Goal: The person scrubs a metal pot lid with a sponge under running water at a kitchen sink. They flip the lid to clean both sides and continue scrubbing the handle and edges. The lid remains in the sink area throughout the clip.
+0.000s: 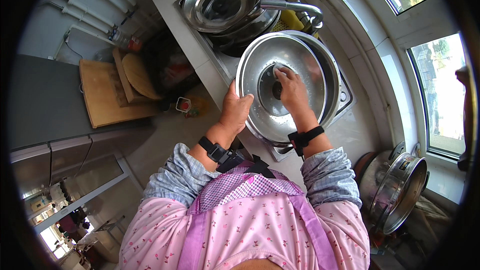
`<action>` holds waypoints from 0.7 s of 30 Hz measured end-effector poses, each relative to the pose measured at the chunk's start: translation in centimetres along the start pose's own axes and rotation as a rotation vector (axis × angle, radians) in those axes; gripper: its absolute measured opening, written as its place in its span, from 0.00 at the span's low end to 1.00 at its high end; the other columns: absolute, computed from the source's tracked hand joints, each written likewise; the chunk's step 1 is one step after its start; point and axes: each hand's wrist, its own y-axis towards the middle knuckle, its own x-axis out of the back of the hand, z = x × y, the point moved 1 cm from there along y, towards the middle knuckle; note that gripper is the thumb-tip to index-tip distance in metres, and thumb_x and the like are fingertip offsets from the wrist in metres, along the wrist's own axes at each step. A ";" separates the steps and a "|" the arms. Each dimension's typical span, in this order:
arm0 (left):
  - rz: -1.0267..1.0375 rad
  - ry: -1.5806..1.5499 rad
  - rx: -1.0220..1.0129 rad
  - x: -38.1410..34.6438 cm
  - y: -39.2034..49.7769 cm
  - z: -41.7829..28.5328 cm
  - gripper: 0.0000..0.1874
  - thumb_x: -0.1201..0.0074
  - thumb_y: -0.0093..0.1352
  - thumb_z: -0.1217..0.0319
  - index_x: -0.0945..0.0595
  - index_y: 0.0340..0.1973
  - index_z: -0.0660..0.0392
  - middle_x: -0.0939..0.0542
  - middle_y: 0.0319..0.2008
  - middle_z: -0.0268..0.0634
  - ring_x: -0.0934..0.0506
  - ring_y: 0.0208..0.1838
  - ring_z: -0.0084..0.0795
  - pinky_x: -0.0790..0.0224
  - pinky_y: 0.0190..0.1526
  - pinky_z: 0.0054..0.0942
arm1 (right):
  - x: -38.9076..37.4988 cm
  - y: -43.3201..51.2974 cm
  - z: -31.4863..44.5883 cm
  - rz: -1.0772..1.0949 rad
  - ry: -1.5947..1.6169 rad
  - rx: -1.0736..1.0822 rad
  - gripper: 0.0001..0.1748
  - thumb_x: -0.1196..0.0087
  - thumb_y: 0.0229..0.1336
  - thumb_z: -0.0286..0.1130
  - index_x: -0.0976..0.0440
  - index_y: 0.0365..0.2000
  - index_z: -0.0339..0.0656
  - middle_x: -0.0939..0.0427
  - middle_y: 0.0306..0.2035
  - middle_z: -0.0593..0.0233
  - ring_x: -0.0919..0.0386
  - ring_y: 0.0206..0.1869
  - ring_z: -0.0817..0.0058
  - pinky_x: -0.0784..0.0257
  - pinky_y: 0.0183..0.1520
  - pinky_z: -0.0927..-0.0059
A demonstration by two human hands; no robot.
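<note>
A round metal pot lid (300,50) with a dark glass centre is tilted over a wide metal basin (330,71) at the sink. My left hand (237,110) grips the lid's rim at its left, thumb on the near face. Inside the lid, my right hand (292,89) pinches a small pale scrubbing pad or cloth (278,68) against the glass, close to the central knob or fitting (277,90). Water drops dot the lid's metal surface. Whatever lies in the basin under the lid is hidden.
Stacked metal lids and pans (221,3) fill the sink's far part, beside a chrome faucet (288,5) and a yellow perforated basket (287,20). Steamer pots (397,195) stand at the right below the window. Wooden boards (108,93) are at the left.
</note>
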 end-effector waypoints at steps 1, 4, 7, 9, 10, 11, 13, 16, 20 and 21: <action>-0.004 0.006 -0.005 0.0 0.0 0.0 0.26 0.53 0.69 0.84 0.29 0.62 0.58 0.21 0.52 0.37 0.22 0.51 0.27 0.28 0.56 0.29 | 0.0 -0.1 -0.3 0.090 -0.058 -0.134 0.20 0.51 0.60 0.23 0.19 0.50 0.46 0.21 0.55 0.64 0.22 0.52 0.55 0.24 0.53 0.58; -0.012 0.025 -0.011 0.0 0.0 0.1 0.25 0.53 0.69 0.85 0.29 0.62 0.58 0.21 0.52 0.37 0.22 0.51 0.26 0.28 0.56 0.29 | 0.1 -0.4 -1.1 0.041 -0.057 -0.177 0.21 0.50 0.58 0.22 0.19 0.51 0.46 0.21 0.56 0.67 0.22 0.53 0.55 0.24 0.54 0.58; -0.021 0.053 -0.007 0.0 0.0 0.2 0.25 0.53 0.69 0.85 0.29 0.62 0.58 0.21 0.52 0.36 0.23 0.51 0.25 0.28 0.55 0.29 | 0.2 -0.4 -1.2 -0.028 0.076 0.101 0.24 0.50 0.57 0.20 0.21 0.54 0.47 0.22 0.57 0.67 0.23 0.53 0.56 0.24 0.55 0.59; -0.011 0.029 0.007 0.0 0.0 0.2 0.26 0.55 0.67 0.86 0.28 0.62 0.59 0.21 0.51 0.35 0.23 0.50 0.23 0.28 0.55 0.26 | 0.3 -0.1 -1.3 0.023 -0.023 0.021 0.25 0.50 0.57 0.20 0.21 0.55 0.47 0.22 0.58 0.67 0.23 0.53 0.56 0.24 0.55 0.59; -0.005 0.015 0.005 0.1 0.0 0.2 0.27 0.57 0.66 0.86 0.28 0.62 0.59 0.21 0.51 0.34 0.23 0.50 0.22 0.29 0.54 0.25 | 0.3 0.1 -1.2 0.053 -0.071 -0.066 0.25 0.51 0.57 0.20 0.21 0.54 0.47 0.22 0.58 0.67 0.22 0.53 0.56 0.24 0.55 0.59; -0.003 0.020 -0.001 0.0 0.1 0.2 0.27 0.56 0.66 0.86 0.28 0.62 0.59 0.21 0.50 0.34 0.23 0.50 0.22 0.29 0.54 0.25 | 0.4 0.3 -1.2 0.108 -0.128 -0.172 0.24 0.51 0.57 0.20 0.21 0.54 0.47 0.22 0.58 0.67 0.22 0.53 0.56 0.25 0.55 0.59; -0.016 0.028 0.002 0.1 0.1 0.4 0.26 0.56 0.66 0.86 0.27 0.61 0.59 0.20 0.50 0.34 0.23 0.50 0.22 0.29 0.54 0.24 | 0.5 0.6 -0.4 0.061 -0.046 -0.106 0.24 0.52 0.57 0.20 0.20 0.53 0.46 0.21 0.56 0.67 0.22 0.52 0.55 0.25 0.56 0.59; -0.032 0.029 0.014 0.1 0.2 0.6 0.26 0.56 0.66 0.85 0.27 0.61 0.59 0.20 0.49 0.33 0.23 0.47 0.20 0.28 0.52 0.23 | 0.5 0.4 1.0 -0.071 0.086 0.078 0.25 0.52 0.55 0.18 0.20 0.52 0.45 0.20 0.55 0.62 0.22 0.52 0.54 0.25 0.55 0.58; -0.036 0.055 -0.005 0.2 0.2 0.7 0.28 0.55 0.66 0.85 0.27 0.62 0.59 0.20 0.47 0.33 0.23 0.46 0.20 0.28 0.50 0.23 | -0.1 -1.0 1.8 0.070 0.146 0.166 0.25 0.52 0.56 0.18 0.21 0.53 0.44 0.20 0.55 0.61 0.22 0.52 0.54 0.26 0.57 0.59; -0.042 0.055 0.008 0.2 0.2 0.7 0.28 0.56 0.66 0.85 0.27 0.63 0.59 0.19 0.47 0.33 0.23 0.46 0.20 0.28 0.50 0.22 | -0.1 -1.2 1.5 0.079 0.136 0.174 0.25 0.52 0.56 0.18 0.21 0.54 0.44 0.20 0.55 0.62 0.22 0.52 0.54 0.26 0.57 0.59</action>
